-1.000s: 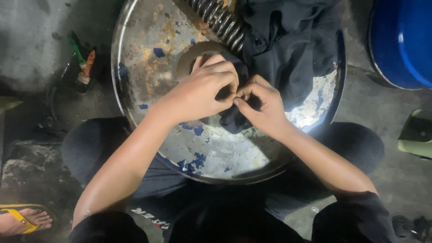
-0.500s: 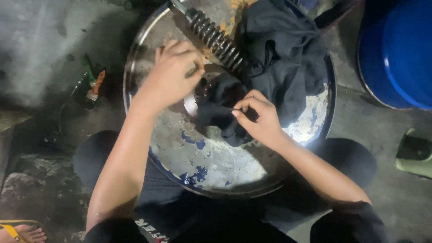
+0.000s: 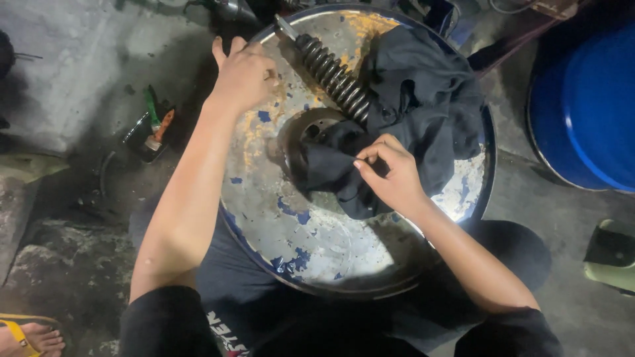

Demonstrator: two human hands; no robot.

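A dark cloth lies spread over the right half of a worn metal drum top. My right hand pinches a fold of that cloth over a round dark metal part near the middle. My left hand is up at the drum's far left rim, fingers curled; whether it holds something small is unclear. A black coil-spring shock absorber lies diagonally between my hands, its lower end under the cloth.
A blue barrel stands at the right. A small tray with a green-handled and an orange-handled tool sits on the concrete floor at the left. A sandalled foot shows at the bottom left, a green object at the right edge.
My left hand left the cloth and the round part and moved up and left to the drum's rim. My right hand stayed on the cloth. The view shifted down slightly.
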